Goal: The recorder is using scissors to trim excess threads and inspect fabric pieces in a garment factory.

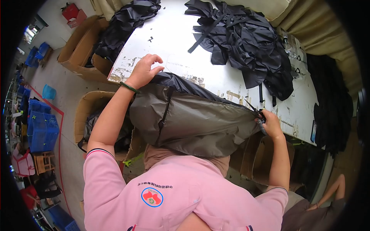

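A grey-brown fabric piece (192,117) with a black strip across it and a black underside hangs over the near table edge, in front of my body. At its upper left corner is my left hand (145,71), thumb and forefinger curved and apart, with nothing visible between them. My right hand (272,124) is closed round a pair of scissors (256,111) at the fabric's right end. The blades point up and left, over the tabletop. Whether those fingers also grip the cloth is hidden.
The white worktable (173,42) carries a large heap of black fabric pieces (246,42). Cardboard boxes (83,50) stand left of the table and below its edge. Dark cloth (331,100) hangs at the right. Another person's arm (333,190) shows at the lower right.
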The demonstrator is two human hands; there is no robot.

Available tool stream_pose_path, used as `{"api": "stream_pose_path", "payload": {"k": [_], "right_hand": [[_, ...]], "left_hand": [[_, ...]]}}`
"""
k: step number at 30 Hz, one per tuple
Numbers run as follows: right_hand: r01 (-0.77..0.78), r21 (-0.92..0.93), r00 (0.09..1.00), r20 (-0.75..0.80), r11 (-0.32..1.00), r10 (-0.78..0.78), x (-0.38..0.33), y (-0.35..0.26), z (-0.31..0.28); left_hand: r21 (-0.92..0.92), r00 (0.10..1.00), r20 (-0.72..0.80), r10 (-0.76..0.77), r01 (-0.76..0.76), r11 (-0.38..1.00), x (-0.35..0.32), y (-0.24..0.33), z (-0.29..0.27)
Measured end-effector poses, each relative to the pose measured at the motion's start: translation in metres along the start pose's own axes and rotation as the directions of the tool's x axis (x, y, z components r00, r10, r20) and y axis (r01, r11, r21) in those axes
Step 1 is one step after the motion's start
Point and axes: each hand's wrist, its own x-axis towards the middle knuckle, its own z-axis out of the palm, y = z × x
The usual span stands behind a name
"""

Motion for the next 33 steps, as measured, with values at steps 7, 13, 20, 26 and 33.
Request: {"api": "stream_pose_path", "payload": {"k": [7,13,20,26,33], "right_hand": [[-0.077,-0.007,0.997,0.021,0.997,0.077,0.004,0.008,0.012],[-0.085,0.028,0.996,0.02,0.996,0.085,0.004,0.013,0.02],[-0.118,0.04,0.993,0.033,0.992,0.116,0.005,0.013,0.021],[-0.136,0.073,0.99,0.057,0.988,0.132,0.004,0.019,0.024],[-0.135,0.058,0.988,0.078,0.989,0.13,0.008,0.022,0.028]], "left_hand": [[0.181,0.932,0.185,0.311,-0.343,0.922,-0.023,0.004,0.036],[0.179,0.939,0.115,0.323,-0.339,0.923,-0.019,-0.011,0.061],[0.13,0.976,0.202,0.083,-0.111,0.985,-0.014,-0.012,0.069],[-0.183,0.916,0.028,0.4,-0.389,0.903,-0.016,-0.002,0.049],[-0.724,0.9,0.435,0.021,0.336,0.602,-0.054,0.023,0.033]]}}
